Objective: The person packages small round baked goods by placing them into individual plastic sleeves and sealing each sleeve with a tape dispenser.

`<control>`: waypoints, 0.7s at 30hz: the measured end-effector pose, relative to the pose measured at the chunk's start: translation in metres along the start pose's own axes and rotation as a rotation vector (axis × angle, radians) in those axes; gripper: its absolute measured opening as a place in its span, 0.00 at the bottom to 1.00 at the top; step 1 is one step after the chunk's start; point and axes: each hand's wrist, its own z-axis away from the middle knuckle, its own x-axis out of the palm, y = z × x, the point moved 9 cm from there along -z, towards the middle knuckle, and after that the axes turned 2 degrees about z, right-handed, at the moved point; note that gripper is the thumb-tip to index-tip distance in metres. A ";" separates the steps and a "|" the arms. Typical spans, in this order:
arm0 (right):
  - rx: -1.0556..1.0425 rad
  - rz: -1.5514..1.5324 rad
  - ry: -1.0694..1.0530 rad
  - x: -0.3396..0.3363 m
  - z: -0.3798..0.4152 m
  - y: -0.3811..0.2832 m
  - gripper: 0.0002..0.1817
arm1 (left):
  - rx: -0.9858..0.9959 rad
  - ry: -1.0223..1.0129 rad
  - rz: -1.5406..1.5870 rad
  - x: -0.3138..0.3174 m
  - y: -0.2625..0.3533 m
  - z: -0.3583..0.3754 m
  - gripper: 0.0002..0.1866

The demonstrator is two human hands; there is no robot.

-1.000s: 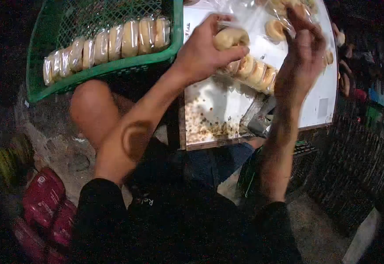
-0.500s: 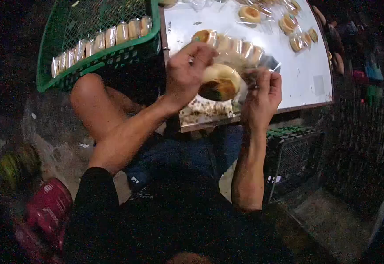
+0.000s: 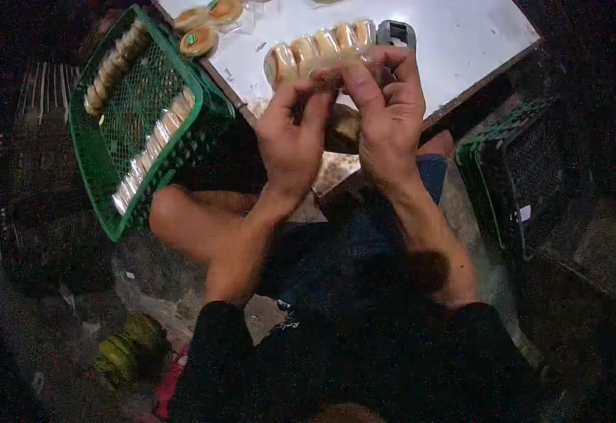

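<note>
My left hand (image 3: 290, 137) and my right hand (image 3: 392, 116) are close together above the near corner of the white table (image 3: 463, 42). Their fingers pinch what looks like the top of a clear plastic bag, partly hidden by the fingers. A round browned bun (image 3: 345, 127) hangs below, seen in the gap between the hands. Just beyond them stands a row of several wrapped buns (image 3: 325, 46), packed side by side on edge. To the right of that row is a grey tape dispenser (image 3: 397, 32), close to my right fingertips.
A green plastic crate (image 3: 198, 106) at the left holds rows of wrapped buns. More wrapped buns (image 3: 198, 41) lie on the table's far left. A dark crate (image 3: 488, 183) stands on the floor at the right. Green bananas (image 3: 128, 352) lie on the floor at the lower left.
My hands have come from apart to close together over the bun. The view has turned, so the crate and table appear rotated, and the tape dispenser now shows clearly.
</note>
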 end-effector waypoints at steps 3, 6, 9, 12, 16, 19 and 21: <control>-0.366 0.457 0.103 0.003 0.000 -0.023 0.15 | -0.210 0.094 0.315 -0.015 -0.026 -0.008 0.08; -0.596 0.815 -0.155 0.045 0.019 -0.018 0.24 | -0.427 0.257 0.654 -0.024 -0.050 -0.009 0.08; -0.137 0.561 -0.199 0.048 0.012 0.026 0.27 | -0.153 0.350 0.280 -0.048 -0.037 -0.009 0.10; 0.136 0.533 -0.488 0.058 0.011 0.057 0.26 | 0.132 0.288 0.138 -0.065 -0.034 -0.015 0.09; -0.088 0.708 -0.328 0.064 -0.013 0.032 0.12 | -0.208 0.094 0.483 -0.059 -0.060 -0.025 0.17; -0.023 0.671 -0.401 0.069 -0.019 0.034 0.11 | -0.252 0.075 0.478 -0.062 -0.065 -0.028 0.32; -0.067 0.729 -0.420 0.065 -0.018 0.036 0.13 | -0.199 0.181 0.555 -0.067 -0.057 -0.029 0.32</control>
